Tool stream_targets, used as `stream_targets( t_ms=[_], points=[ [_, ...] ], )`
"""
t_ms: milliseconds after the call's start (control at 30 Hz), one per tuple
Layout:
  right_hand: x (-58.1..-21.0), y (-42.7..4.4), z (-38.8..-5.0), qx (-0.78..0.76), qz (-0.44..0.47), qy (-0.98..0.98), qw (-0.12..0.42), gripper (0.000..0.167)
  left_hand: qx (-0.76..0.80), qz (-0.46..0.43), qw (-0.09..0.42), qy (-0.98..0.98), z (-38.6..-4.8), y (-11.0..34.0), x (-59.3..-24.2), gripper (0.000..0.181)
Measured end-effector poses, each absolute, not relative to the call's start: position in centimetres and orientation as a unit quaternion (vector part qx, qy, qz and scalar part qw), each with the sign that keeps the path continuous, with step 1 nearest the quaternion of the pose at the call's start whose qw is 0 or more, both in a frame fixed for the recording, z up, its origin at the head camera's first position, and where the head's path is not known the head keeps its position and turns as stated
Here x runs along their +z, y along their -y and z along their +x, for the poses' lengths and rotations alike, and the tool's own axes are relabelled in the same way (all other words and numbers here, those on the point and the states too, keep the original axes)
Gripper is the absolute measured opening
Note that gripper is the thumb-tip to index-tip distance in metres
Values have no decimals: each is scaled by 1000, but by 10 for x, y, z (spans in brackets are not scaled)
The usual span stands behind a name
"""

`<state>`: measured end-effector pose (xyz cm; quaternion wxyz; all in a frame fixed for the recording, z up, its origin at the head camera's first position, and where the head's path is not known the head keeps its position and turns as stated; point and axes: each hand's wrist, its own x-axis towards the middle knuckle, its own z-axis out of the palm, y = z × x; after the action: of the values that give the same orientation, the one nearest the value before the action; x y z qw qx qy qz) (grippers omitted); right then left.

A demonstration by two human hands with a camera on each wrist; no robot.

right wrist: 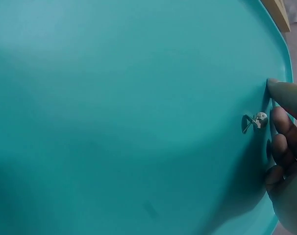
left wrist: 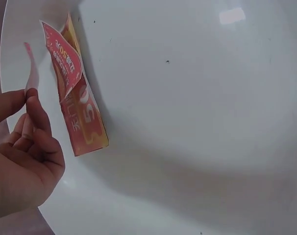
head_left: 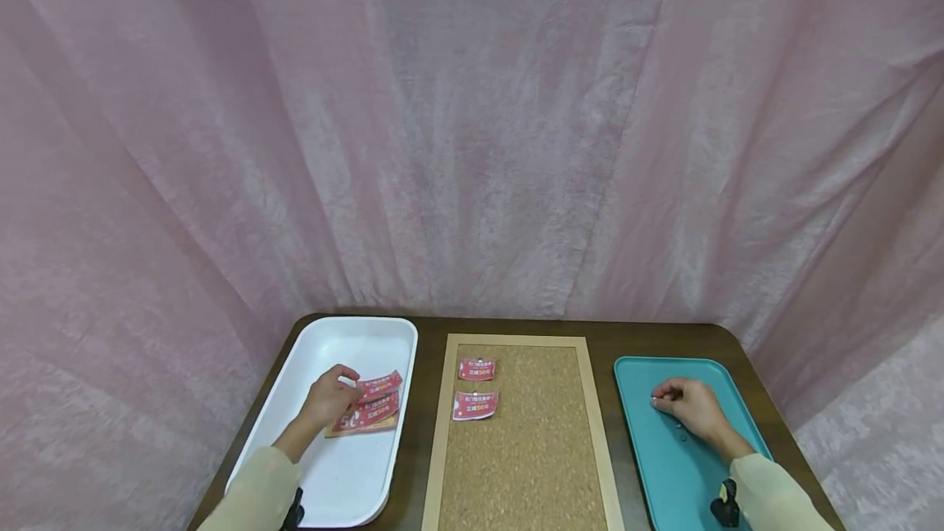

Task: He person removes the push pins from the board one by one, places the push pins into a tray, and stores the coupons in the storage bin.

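My left hand (head_left: 332,398) pinches a red paper coupon (left wrist: 33,73) between thumb and finger, over the white tray (head_left: 324,482). Under it lies another red coupon (left wrist: 65,58) with a curled edge, on a larger red-and-yellow coupon (left wrist: 87,132). Over the teal tray (head_left: 664,486), my right hand (head_left: 693,406) has its thumb and forefinger close together. A small pale spot shows at their tips; whether they pinch a tack is unclear. Metal thumbtacks (right wrist: 259,119) lie beside the fingers, on the tray floor.
Between the trays lies a wood-framed cork board (head_left: 531,465). An upper red coupon (head_left: 476,369) and a lower red coupon (head_left: 475,406) are on its left side. All stand on a dark brown table (head_left: 516,325), with a pink curtain (head_left: 472,146) behind.
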<state>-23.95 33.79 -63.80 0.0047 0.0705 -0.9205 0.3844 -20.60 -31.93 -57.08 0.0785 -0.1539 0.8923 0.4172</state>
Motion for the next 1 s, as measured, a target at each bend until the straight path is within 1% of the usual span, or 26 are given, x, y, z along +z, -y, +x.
stream_targets(
  t_ms=[333,600,1000],
  points=[
    [-636,-337,-237,390,67,918,0,7,358,-145,110,-916,-202,322,-572,33],
    [-632,-335,-236,394,68,917,0,9,307,-130,127,-934,-199,321,-563,37],
    [-615,-313,-243,388,70,919,10,13,293,-125,93,-943,-206,317,-549,38]
  ],
)
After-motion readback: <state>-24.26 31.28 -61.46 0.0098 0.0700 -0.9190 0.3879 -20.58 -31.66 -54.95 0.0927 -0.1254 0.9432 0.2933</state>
